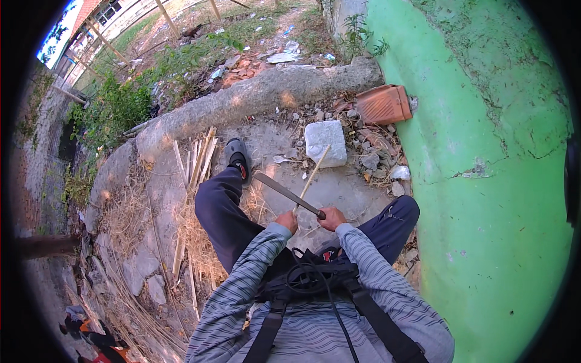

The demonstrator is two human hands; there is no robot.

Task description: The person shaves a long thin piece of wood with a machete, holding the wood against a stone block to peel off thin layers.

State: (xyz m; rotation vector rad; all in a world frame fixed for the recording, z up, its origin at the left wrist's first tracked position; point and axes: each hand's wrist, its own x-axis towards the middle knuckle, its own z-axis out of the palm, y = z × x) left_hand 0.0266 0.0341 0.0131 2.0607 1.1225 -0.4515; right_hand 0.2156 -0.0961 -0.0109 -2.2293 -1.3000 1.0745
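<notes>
My left hand (287, 221) is closed round the lower end of a thin pale bamboo strip (313, 174). The strip slants up and to the right, and its far tip overlaps a whitish stone block (325, 143) in the view; whether they touch I cannot tell. In my right hand (331, 219) is the handle of a long machete (279, 189), its brown-grey blade pointing to the upper left. Blade and strip cross just above my left hand. Both hands are close together between my bent knees.
Split bamboo strips (198, 158) and pale shavings (203, 242) lie left of my leg. A green wall (484, 242) rises on the right. Ahead are a low concrete curb (242, 97), an orange hollow brick (384, 104) and rubble (370, 160).
</notes>
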